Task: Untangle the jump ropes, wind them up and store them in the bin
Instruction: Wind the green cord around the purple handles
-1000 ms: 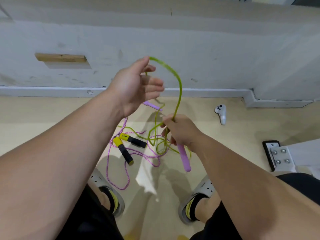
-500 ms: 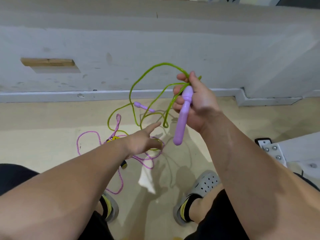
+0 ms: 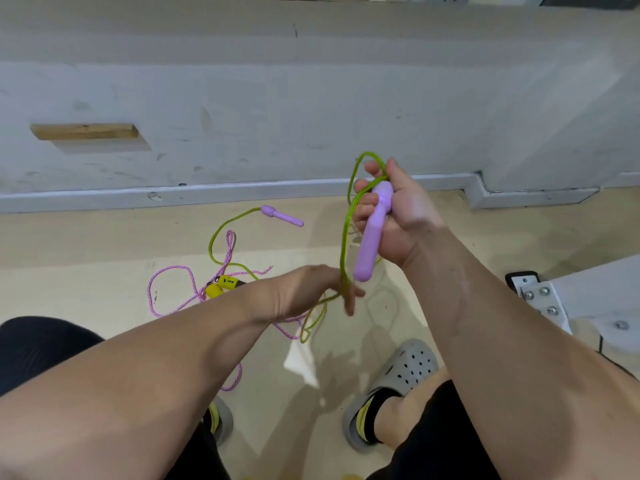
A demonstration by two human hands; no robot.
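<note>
My right hand (image 3: 398,216) grips a lilac handle (image 3: 372,237) of the green jump rope (image 3: 346,230), with a loop of green cord over its fingers. The cord runs down to my left hand (image 3: 311,289), which pinches it below the handle. The rope's other lilac handle (image 3: 282,216) lies on the floor near the wall. A pink jump rope (image 3: 173,282) lies loose on the floor, its yellow handles (image 3: 221,285) partly hidden behind my left forearm. No bin is in view.
A grey wall with a skirting board (image 3: 242,192) runs across the back. A metal bracket with bolts (image 3: 540,296) sits at the right. My feet in grey clogs (image 3: 398,379) stand below the ropes, beside a white scrap (image 3: 301,362).
My left hand has moved right and taken the green cord below the handle. The green loops have been drawn up toward my right hand, leaving the far lilac handle plain on the floor.
</note>
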